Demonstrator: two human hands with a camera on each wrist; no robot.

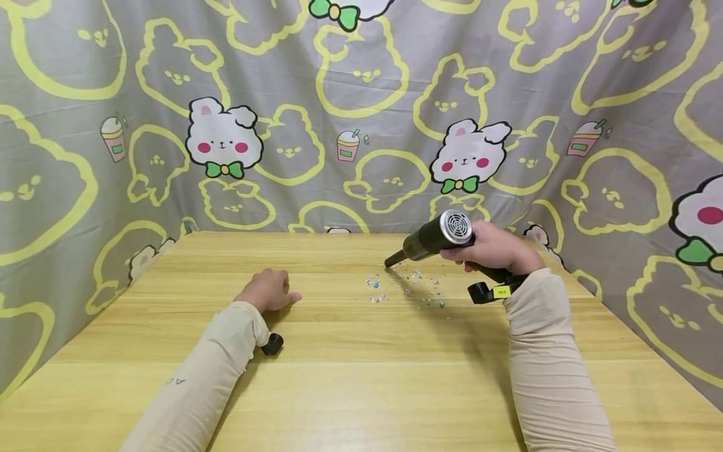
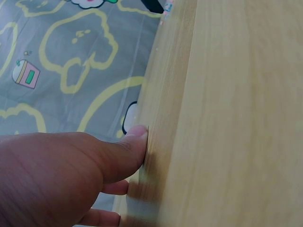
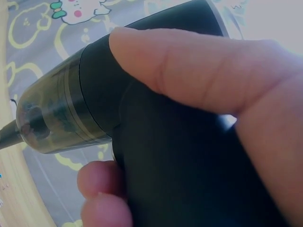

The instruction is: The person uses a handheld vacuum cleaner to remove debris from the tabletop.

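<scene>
My right hand grips the handle of a black handheld vacuum cleaner. In the right wrist view its see-through dust cup shows ahead of my thumb. The narrow nozzle points down and left at the tabletop, at the edge of scattered small bits in blue, pink and white. Whether the nozzle tip touches the wood cannot be told. My left hand rests on the table to the left of the bits, fingers loosely bent and holding nothing. The left wrist view shows its thumb at the wood.
The light wooden table runs back to a grey curtain printed with yellow outlines and white rabbits, which also closes off both sides. A black wrist device sits at the left cuff, another at the right.
</scene>
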